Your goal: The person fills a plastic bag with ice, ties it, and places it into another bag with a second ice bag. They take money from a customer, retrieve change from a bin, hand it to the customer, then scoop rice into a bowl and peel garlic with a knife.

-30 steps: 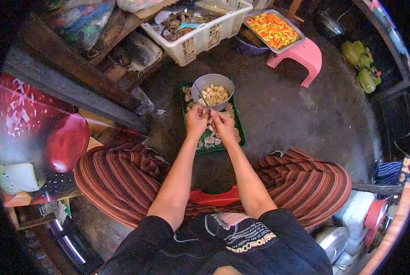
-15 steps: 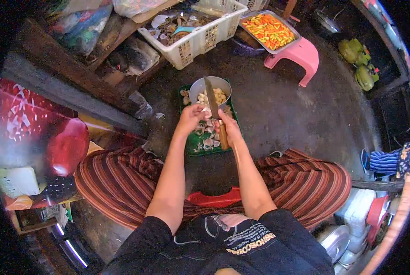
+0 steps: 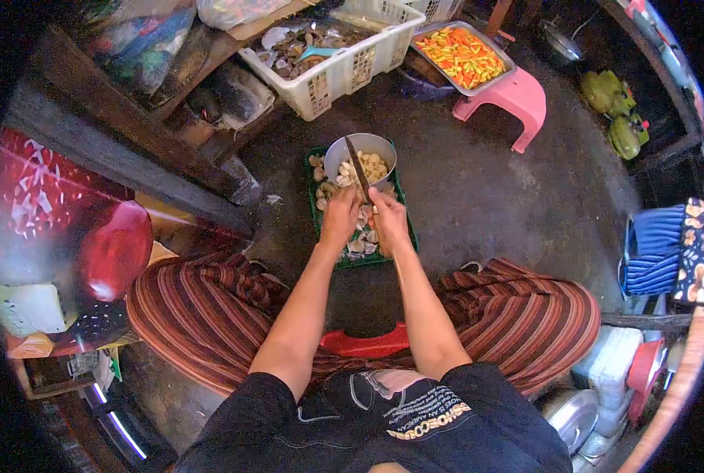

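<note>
My right hand (image 3: 390, 221) is closed round a knife (image 3: 356, 164), its blade pointing away from me over the bowl and its handle mostly hidden. Beside it, my left hand (image 3: 341, 218) is closed in a pinch near the base of the blade; a garlic clove is there, largely covered by the fingers. Peeled garlic cloves (image 3: 374, 167) lie in a grey bowl (image 3: 338, 150) just beyond my hands. The bowl stands in a green tray (image 3: 408, 217), where garlic skins (image 3: 361, 246) are scattered below my hands and unpeeled garlic (image 3: 318, 167) sits at the left.
A white plastic basket (image 3: 320, 96) stands at the back. Right of it, a metal tray (image 3: 490, 85) of cut orange and yellow-green vegetables rests by a pink stool (image 3: 521, 102). A dark wooden beam (image 3: 131, 169) runs along the left. Green gas cylinders (image 3: 624, 134) stand at the far right.
My left hand has turned over and come closer to my right hand. The knife has tilted so its blade shows edge-on, and its handle is now hidden.
</note>
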{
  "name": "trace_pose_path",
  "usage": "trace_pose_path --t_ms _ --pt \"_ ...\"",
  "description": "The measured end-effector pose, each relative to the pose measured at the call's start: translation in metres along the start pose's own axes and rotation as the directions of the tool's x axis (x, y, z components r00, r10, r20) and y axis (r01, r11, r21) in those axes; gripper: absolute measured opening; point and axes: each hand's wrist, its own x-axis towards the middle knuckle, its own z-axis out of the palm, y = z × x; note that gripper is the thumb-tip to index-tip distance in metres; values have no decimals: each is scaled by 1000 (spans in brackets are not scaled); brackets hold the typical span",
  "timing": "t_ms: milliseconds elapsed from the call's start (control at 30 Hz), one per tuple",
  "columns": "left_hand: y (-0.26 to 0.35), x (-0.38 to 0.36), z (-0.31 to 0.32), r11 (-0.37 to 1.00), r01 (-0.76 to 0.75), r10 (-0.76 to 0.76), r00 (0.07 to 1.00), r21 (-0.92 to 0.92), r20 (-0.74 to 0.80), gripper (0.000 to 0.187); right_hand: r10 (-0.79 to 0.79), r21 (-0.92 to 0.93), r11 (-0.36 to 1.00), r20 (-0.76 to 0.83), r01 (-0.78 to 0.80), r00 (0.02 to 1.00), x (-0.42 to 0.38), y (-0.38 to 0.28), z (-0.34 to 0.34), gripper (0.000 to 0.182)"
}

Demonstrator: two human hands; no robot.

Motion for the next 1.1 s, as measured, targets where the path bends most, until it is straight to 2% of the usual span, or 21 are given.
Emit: trace_pose_path --t_ms 33,100,133,167,200,233,267,300,333,367,433,500,600,633,700,767,833,900,933,1000,1100 --pt "3 0 0 1000 -2 2 1000 -1 2 34 -18 3 1000 -27 18 999 0 2 -1 32" --pt "8 0 -1 987 10 -13 1000 -158 -17 34 -22 -23 1000 -45 21 999 0 2 -10 32" --pt "8 -2 2 988 11 -14 1000 -155 -17 34 -24 -53 998 -58 21 998 0 2 -12 32" --pt "9 -3 6 901 240 -248 968 -362 25 34 -22 -53 998 -54 20 998 0 4 -12 32" --pt "9 -3 9 720 437 -452 885 -539 114 34 -42 -67 997 -82 36 996 -1 5 -12 32" --pt "5 -2 9 720 437 -453 885 -540 112 34 -62 -81 995 -111 53 992 1 9 -15 31" --pt "-2 0 7 503 451 -534 833 -737 145 36 -61 -82 995 -109 53 992 4 14 -22 31" --pt "-10 2 3 249 416 -599 776 -875 198 37 -39 -182 983 -131 15 991 6 17 -29 33" --pt "-15 4 -4 214 422 -571 786 -881 238 35 -19 -280 960 -153 -25 988 6 19 -30 34" --pt "-18 5 -9 217 421 -575 784 -881 233 35 -15 -280 960 -147 -27 989 7 23 -29 34" --pt "-22 7 -14 -38 314 -539 793 -949 284 29 -219 -677 734 -156 57 963 9 27 -26 38" --pt "-25 7 -16 -69 301 -545 787 -951 288 24 -201 -695 716 -127 57 971 9 32 -23 37" --pt "-37 5 -15 -68 328 -509 801 -942 316 21 -486 -824 448 102 348 868 10 40 -23 36" --pt "-38 6 -16 -58 348 -523 788 -936 326 20 -486 -824 447 105 350 868 8 37 -21 36" --pt "-36 6 -14 -50 366 -535 776 -929 335 21 -378 -879 400 101 260 920 4 30 -19 39" --pt "-32 3 -14 53 376 -550 785 -925 287 21 -385 -875 388 132 290 913 -2 20 -13 44" --pt "-31 2 -14 33 368 -553 781 -929 290 22 -392 -870 377 161 317 906 -7 14 -4 49" --pt "-33 0 -12 10 362 -555 777 -932 295 22 -328 -509 798 85 324 941 -11 10 8 52" --pt "-33 0 -11 18 377 -548 778 -926 306 21 -327 -510 797 83 322 941 -10 7 8 52" --pt "-33 -1 -10 25 393 -541 779 -919 318 19 -1 -317 946 189 62 982 -9 1 9 49" --pt "-30 0 -11 70 487 -565 739 -870 368 17 -9 -262 963 205 63 979 -14 -5 15 45"
